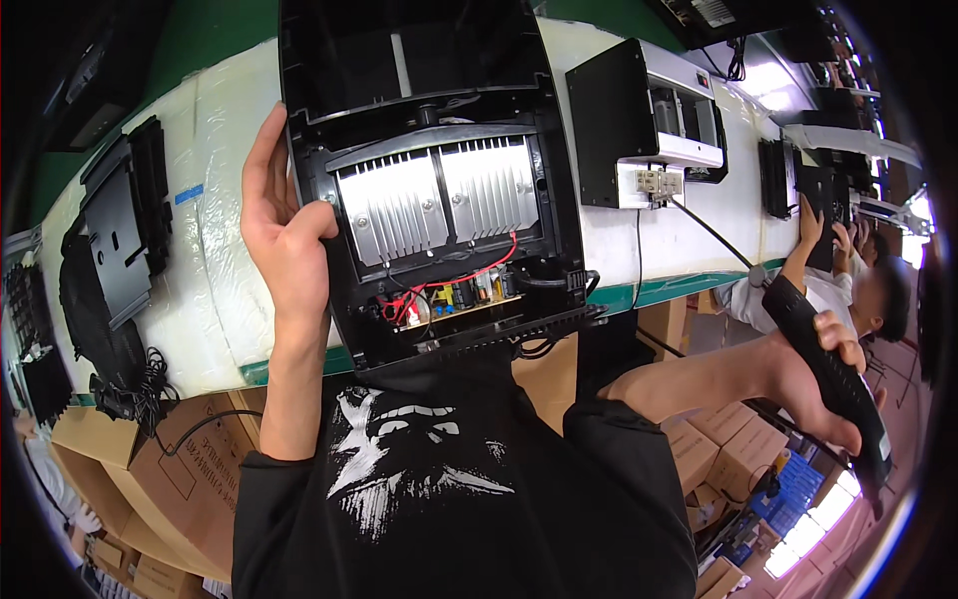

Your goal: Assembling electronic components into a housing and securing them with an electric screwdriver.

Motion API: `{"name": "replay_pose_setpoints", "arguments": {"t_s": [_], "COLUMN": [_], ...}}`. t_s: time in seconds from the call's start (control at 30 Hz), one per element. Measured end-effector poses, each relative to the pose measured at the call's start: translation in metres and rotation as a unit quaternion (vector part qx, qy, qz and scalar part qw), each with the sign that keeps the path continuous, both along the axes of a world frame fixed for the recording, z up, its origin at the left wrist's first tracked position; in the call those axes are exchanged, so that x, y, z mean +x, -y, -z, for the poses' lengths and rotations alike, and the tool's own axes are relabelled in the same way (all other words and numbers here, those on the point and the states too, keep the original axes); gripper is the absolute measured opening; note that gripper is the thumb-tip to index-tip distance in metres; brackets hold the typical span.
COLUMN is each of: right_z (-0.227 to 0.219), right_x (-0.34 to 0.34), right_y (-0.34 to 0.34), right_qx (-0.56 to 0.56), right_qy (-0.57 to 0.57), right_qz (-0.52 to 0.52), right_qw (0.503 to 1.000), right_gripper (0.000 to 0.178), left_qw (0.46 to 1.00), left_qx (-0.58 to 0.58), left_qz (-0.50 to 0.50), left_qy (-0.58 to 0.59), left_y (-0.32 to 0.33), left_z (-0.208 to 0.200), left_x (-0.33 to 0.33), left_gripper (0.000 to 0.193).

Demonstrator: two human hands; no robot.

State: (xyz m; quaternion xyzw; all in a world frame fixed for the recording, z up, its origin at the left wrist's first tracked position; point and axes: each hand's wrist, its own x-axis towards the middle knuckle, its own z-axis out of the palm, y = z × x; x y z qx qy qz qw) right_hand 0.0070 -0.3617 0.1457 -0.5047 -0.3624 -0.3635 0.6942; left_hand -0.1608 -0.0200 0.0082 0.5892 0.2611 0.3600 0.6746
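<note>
Black plastic housing (439, 190) sits open on bench edge, heatsink + board exposed, cover not on yet; L hand (284, 225) grips its left side, R hand (828, 384) off to its right, fist wrapped round black power screwdriver (833, 384).

Open black housing (439, 190) w/ silver heatsinks at bench edge; black tool (833, 384), prob. screwdriver, off-bench.

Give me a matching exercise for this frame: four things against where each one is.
Things:
1. left hand
2. black electric screwdriver
3. ribbed silver metal heat sinks
4. red wires

Places:
A. just below the heat sinks, by the circuit board
B. inside the open black plastic housing
C. on the housing's left edge
D. in the right hand, off to the right of the bench

Pairs: 1-C, 2-D, 3-B, 4-A
</note>
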Motion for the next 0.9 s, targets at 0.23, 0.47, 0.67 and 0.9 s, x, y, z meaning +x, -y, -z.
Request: {"name": "replay_pose_setpoints", "arguments": {"t_s": [0.23,0.47,0.67,0.9], "right_z": [0.020,0.006,-0.011,0.001], "right_x": [0.020,0.052,0.099,0.097], "right_y": [0.000,-0.020,-0.104,-0.135], "right_qx": [-0.062,-0.129,-0.256,-0.234], "right_qy": [-0.064,-0.130,-0.223,-0.269], "right_qz": [0.010,-0.232,-0.123,-0.015], "right_qw": [0.996,0.955,0.933,0.934], "right_gripper": [0.085,0.090,0.054,0.042], "left_qw": [0.999,1.000,1.000,0.999], "left_qx": [0.029,0.025,0.019,-0.020], "left_qz": [-0.017,-0.009,-0.012,-0.005], "left_qy": [-0.010,-0.011,0.010,0.045], "left_y": [0.001,0.001,-0.002,0.000], "left_z": [-0.001,-0.003,0.003,0.004], "left_x": [0.001,0.002,0.001,0.000], "left_gripper": [0.078,0.079,0.079,0.073]}}
